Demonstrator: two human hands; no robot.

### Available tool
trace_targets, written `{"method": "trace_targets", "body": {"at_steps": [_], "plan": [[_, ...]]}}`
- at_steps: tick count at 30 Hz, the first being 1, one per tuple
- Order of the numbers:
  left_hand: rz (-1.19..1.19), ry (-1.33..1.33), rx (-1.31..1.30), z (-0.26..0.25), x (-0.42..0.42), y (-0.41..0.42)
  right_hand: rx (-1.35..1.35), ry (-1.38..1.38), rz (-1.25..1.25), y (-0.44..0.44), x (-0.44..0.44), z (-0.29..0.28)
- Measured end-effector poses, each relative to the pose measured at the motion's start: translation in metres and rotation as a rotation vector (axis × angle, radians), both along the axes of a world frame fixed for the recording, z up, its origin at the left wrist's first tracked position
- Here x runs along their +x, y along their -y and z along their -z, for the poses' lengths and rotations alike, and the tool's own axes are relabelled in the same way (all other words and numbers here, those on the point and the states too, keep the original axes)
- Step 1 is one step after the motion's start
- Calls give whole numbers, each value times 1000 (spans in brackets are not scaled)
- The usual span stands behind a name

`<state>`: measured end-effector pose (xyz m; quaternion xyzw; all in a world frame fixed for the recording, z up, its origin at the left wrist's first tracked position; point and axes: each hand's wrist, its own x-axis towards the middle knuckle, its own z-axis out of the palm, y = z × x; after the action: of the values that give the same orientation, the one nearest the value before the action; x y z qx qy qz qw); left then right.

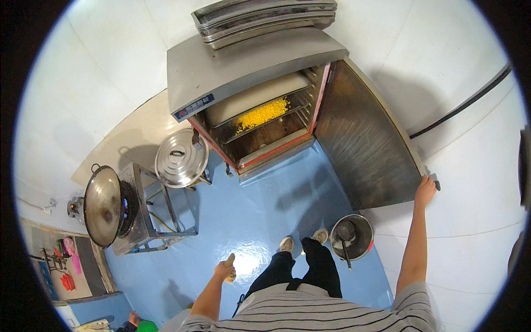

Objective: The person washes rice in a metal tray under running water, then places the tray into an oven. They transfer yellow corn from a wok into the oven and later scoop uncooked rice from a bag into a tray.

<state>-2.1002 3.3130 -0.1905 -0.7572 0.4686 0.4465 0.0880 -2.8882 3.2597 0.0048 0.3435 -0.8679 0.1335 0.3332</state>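
My right hand (425, 191) grips the outer edge of the steel cabinet door (369, 141), beside its dark handle (437, 185). The door stands wide open. Bunched in my left hand (224, 272) is a tan cloth (229, 260), hanging over the floor. Inside the steaming cabinet (257, 62), an upper tray (261, 97) with a pale, smooth surface sits on the rails. Below it, yellow kernels, apparently corn (262, 116), are spread over a second tray (232, 136). The cabinet's lower interior is brown and stained.
Stacked metal trays (265, 20) rest on the cabinet top. A steel bucket (365, 238) holding a ladle (345, 232) stands by my feet. At left are a lidded pot (181, 157) and a tilted wok (103, 207) beside a lit burner (126, 207). Another person's hand (134, 318) shows bottom left.
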Motion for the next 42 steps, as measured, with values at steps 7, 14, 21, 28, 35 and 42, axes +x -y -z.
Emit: {"method": "trace_targets", "body": {"at_steps": [7, 14, 21, 28, 35, 42], "plan": [[-86, -22, 96, -2, 15, -23, -20, 79, 87, 0, 75, -16], [-167, -179, -42, 30, 7, -6, -33, 108, 20, 3, 100, -22], [-255, -253, -135, -33, -60, -10, -244, 227, -109, -32, 29, -50], [-571, -239, -117, -9, -65, -108, -76, 931, -296, -40, -8, -34], [-821, 34, -77, 25, -59, -247, 97, 1044, -741, -65, 50, -69], [-974, -157, -217, -4, -95, -255, 400, 1035, -1123, -65, 77, -73]]}}
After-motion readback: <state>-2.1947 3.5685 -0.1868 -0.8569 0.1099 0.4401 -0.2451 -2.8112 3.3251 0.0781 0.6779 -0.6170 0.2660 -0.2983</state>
